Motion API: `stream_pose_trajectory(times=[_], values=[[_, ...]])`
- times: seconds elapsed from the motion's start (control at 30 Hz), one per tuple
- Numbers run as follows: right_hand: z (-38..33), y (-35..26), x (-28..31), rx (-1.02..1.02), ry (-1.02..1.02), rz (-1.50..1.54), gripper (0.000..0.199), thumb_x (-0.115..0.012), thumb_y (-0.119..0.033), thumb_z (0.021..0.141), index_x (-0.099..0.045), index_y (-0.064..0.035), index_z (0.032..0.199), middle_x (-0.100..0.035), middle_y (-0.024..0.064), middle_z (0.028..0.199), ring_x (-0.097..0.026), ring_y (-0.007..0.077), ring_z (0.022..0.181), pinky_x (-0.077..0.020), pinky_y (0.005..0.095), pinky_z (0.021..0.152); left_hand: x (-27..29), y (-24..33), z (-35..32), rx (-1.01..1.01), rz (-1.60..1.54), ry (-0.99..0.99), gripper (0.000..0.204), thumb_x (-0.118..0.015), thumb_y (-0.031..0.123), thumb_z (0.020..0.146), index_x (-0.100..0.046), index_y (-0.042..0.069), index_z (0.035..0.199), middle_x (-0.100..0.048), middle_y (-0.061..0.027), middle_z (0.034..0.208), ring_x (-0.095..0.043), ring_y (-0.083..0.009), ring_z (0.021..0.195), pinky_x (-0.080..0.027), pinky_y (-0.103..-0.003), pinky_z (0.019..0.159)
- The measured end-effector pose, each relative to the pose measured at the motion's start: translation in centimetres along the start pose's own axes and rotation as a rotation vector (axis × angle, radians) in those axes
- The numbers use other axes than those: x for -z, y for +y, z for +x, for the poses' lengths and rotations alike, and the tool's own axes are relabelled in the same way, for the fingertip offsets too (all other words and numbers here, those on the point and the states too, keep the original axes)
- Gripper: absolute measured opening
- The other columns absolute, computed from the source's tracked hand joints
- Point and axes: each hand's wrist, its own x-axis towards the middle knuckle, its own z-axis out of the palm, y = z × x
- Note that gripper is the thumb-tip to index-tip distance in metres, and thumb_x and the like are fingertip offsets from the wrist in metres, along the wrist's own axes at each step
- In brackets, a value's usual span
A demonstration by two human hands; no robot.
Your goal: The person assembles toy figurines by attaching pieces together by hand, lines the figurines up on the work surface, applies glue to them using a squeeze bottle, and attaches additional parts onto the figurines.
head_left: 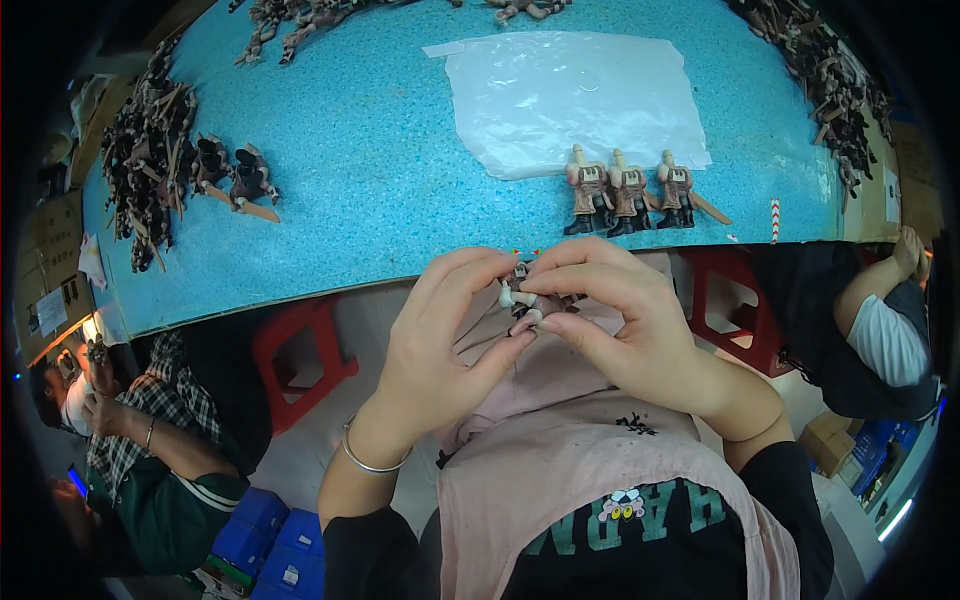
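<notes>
Just off the table's near edge, both my hands hold a small painted figurine (pixel 520 298) between thumbs and fingertips. My left hand (pixel 432 335) is closed on its left side, and my right hand (pixel 625 310) grips it from the right. Fingers cover much of the figurine, so its pose is only partly visible. Beyond my hands, three similar brown-and-cream figurines (pixel 628 190) with black boots lie side by side on the blue table (pixel 370 170). Their cream tops overlap or lie close to the near edge of a clear plastic sheet (pixel 570 90).
A heap of figurines (pixel 150 150) covers the table's left end, with two loose figurines (pixel 252 180) beside it. Another heap (pixel 825 85) lies at the right. Red stools (pixel 300 362) stand under the table. Co-workers sit left (pixel 175 460) and right (pixel 885 320). Blue boxes (pixel 250 530) sit lower left.
</notes>
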Motion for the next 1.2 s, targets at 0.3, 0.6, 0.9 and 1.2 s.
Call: stream_pose_trajectory(times=[0.3, 0.6, 0.9, 1.2], values=[[-0.3, 0.1, -0.2, -0.044, 0.014, 0.029, 0.027, -0.065, 0.003, 0.08, -0.065, 0.0, 0.106, -0.061, 0.0124, 0.107, -0.062, 0.0192, 0.091, -0.0513, 0.0286, 0.079, -0.1, 0.1, -0.1, -0.014, 0.026, -0.006, 0.054, -0.078, 0.002, 0.067, -0.056, -0.001, 0.116, -0.059, -0.016, 0.112, -0.059, -0.0299, 0.101, -0.05, -0.035, 0.084], [-0.3, -0.1, -0.2, -0.104, 0.037, 0.037, 0.025, -0.068, 0.002, 0.078, -0.067, -0.0002, 0.103, -0.061, 0.0125, 0.105, -0.062, 0.0212, 0.096, -0.0511, 0.03, 0.082, 0.8, 0.3, 0.5, -0.014, -0.02, -0.059, 0.037, -0.069, 0.006, 0.078, -0.06, -0.004, 0.112, -0.061, -0.0181, 0.11, -0.06, -0.0299, 0.101, -0.049, -0.036, 0.086], [-0.4, 0.3, -0.6, -0.073, 0.048, 0.013, 0.024, -0.069, 0.002, 0.076, -0.068, -0.0007, 0.1, -0.062, 0.0125, 0.1, -0.063, 0.0269, 0.103, -0.0505, 0.0339, 0.086, 0.1, -0.5, 0.4, 0.008, 0.007, 0.036, 0.032, -0.074, -0.002, 0.071, -0.067, 0.0, 0.102, -0.066, -0.0152, 0.099, -0.065, -0.0261, 0.092, -0.053, -0.033, 0.078], [-0.3, 0.3, -0.8, -0.045, 0.067, -0.017, 0.025, -0.07, 0.002, 0.076, -0.067, -0.0004, 0.1, -0.062, 0.0127, 0.101, -0.062, 0.0271, 0.104, -0.05, 0.0345, 0.087, -0.7, -1.1, -0.2, 0.04, -0.062, 0.119, 0.027, -0.072, -0.005, 0.075, -0.068, -0.001, 0.1, -0.066, -0.0137, 0.095, -0.066, -0.023, 0.094, -0.055, -0.029, 0.078]])
